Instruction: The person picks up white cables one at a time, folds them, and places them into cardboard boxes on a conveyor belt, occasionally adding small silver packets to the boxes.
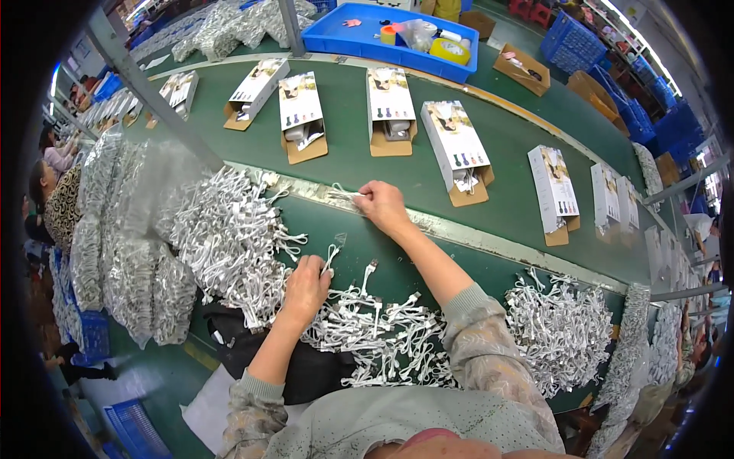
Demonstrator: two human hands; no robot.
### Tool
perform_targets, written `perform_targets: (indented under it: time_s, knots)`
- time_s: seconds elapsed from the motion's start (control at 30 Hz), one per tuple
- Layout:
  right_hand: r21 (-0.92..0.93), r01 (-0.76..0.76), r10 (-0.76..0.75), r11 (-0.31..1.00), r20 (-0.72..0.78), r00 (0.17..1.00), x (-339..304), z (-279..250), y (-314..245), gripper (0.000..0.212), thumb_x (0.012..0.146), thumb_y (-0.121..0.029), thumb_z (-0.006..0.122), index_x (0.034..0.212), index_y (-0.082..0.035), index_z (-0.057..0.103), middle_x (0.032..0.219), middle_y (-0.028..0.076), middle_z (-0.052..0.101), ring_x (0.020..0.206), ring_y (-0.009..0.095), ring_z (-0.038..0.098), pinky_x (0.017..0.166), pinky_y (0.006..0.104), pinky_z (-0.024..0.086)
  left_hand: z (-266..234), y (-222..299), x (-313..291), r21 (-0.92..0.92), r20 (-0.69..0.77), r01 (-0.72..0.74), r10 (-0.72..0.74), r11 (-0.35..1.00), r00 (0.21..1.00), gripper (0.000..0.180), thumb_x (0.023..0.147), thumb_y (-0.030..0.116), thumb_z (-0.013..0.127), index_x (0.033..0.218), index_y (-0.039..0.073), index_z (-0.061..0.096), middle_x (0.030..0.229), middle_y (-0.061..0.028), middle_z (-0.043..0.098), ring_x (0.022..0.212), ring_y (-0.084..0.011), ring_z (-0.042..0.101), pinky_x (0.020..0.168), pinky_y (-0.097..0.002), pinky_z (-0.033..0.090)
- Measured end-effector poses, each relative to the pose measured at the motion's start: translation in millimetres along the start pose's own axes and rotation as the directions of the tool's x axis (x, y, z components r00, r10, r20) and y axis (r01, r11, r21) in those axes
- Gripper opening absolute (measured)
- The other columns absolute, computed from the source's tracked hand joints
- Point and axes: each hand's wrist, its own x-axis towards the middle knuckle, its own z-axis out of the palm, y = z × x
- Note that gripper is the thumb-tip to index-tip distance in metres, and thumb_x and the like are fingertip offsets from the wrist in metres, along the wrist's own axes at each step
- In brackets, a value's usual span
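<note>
My right hand reaches over the metal rail at the belt's near edge, its fingertips pinched on a small looped white USB cable. Lower and to the left, my left hand has its fingers closed on another white cable, which sticks up from the fingertips. A heap of white USB cables lies just left of that hand. Loose cables are spread between my forearms, and a further pile sits right of my right arm.
Open-ended white boxes with brown flaps lie along the green belt; some show contents inside. Beyond stands a blue tray with tape rolls. Clear plastic bags are stacked at left. Metal posts rise beside the belt. People sit at far left.
</note>
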Motion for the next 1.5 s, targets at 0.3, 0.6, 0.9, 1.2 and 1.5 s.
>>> perform_targets:
  time_s: [0.3,0.6,0.9,1.2,1.5]
  knots:
    - [-0.045,-0.214,0.172,0.976,-0.447,0.878,42.3,-83.1,49.2,0.023,0.074,-0.024,0.067,0.079,-0.002,0.066,0.07,0.012,0.064,0.068,0.031,0.062,0.066,0.0405,0.049,-10.3,18.1,16.0,-0.294,0.039,0.074,-0.065,0.953,0.997,0.012,0.076,0.004,0.064,0.083,-0.002,0.057,0.076,-0.0147,0.059,0.066,-0.0269,0.059,0.062,-0.0352,0.048]
    - [-0.369,0.044,-0.217,0.928,-0.443,0.87,28.3,-74.4,52.0,0.026,0.079,-0.016,0.064,0.099,0.0,0.057,0.091,0.019,0.06,0.085,0.039,0.057,0.074,0.0461,0.046,8.4,45.6,139.8,-0.225,-0.1,0.02,-0.043,0.974,0.994,0.016,0.074,0.014,0.065,0.072,-0.001,0.061,0.073,-0.0206,0.062,0.072,-0.0361,0.061,0.067,-0.0436,0.048]
    - [-0.032,0.268,-0.269,0.963,-0.039,0.962,-108.7,-52.5,5.3,0.006,0.078,-0.007,0.064,0.082,-0.004,0.061,0.078,0.012,0.058,0.074,0.03,0.059,0.066,0.0369,0.048,31.5,59.0,208.4,-0.307,-0.239,-0.166,0.093,0.937,0.967,0.021,0.075,0.008,0.057,0.093,-0.003,0.062,0.088,-0.0221,0.064,0.084,-0.0343,0.063,0.077,-0.0386,0.049]
    - [-0.07,0.237,-0.246,0.969,-0.181,0.952,-101.9,-38.0,26.1,0.003,0.078,-0.007,0.062,0.081,-0.006,0.061,0.075,0.01,0.061,0.066,0.028,0.061,0.058,0.035,0.048,-19.2,23.7,21.5,0.04,0.354,-0.415,0.375,0.909,0.857,0.029,0.074,0.002,0.06,0.103,0.004,0.06,0.103,-0.0125,0.056,0.101,-0.03,0.053,0.087,-0.0375,0.045]
    - [-0.267,0.199,-0.276,0.943,-0.291,0.916,-101.5,-36.2,26.9,0.004,0.079,-0.007,0.061,0.081,-0.007,0.058,0.074,0.011,0.057,0.067,0.03,0.06,0.059,0.0368,0.048,-50.1,20.0,37.6,-0.093,0.043,-0.093,0.097,0.991,0.994,0.015,0.08,0.018,0.061,0.079,0.003,0.059,0.071,-0.0148,0.062,0.068,-0.0334,0.061,0.062,-0.041,0.048]
